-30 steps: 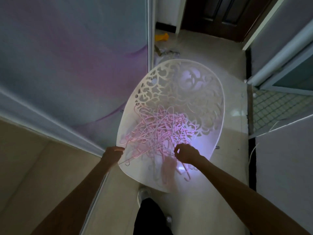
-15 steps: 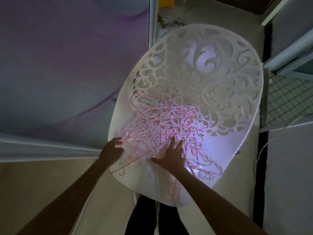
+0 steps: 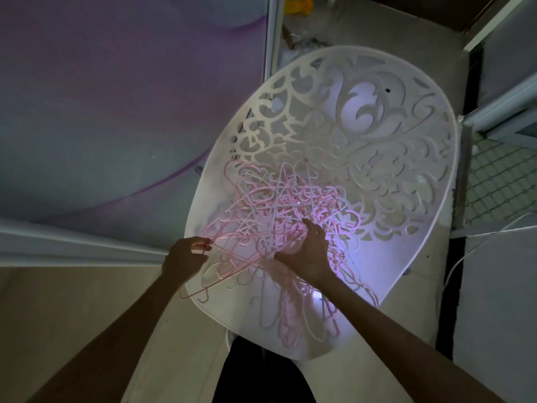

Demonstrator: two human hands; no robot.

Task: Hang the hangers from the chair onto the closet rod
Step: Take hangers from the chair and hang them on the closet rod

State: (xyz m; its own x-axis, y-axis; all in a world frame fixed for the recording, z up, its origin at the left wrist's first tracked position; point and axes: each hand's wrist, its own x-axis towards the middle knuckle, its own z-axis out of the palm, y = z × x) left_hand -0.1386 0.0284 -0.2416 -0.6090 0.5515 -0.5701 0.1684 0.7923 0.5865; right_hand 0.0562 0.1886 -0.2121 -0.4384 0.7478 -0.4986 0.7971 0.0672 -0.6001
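A white oval chair point(image 3: 406, 135) with cut-out scrollwork fills the middle of the view. On its seat lies a tangled heap of pink and white hangers point(image 3: 279, 207). My left hand point(image 3: 186, 257) is at the chair's left rim and pinches a pink hanger point(image 3: 232, 269) that sticks out over the edge. My right hand point(image 3: 311, 251) rests on the near side of the heap, fingers spread among the hangers and thumb lying along them. The closet rod is not in view.
A sliding closet door point(image 3: 116, 112) with a purple-grey swirl stands to the left, its white frame point(image 3: 270, 33) by the chair. A metal grille point(image 3: 499, 181) and a white cable point(image 3: 476, 242) lie to the right. My dark trouser leg point(image 3: 261, 373) is below the chair.
The view has moved closer over the chair. My left hand has closed its fingertips on a pink hanger at the rim. My right hand has shifted right onto the heap.
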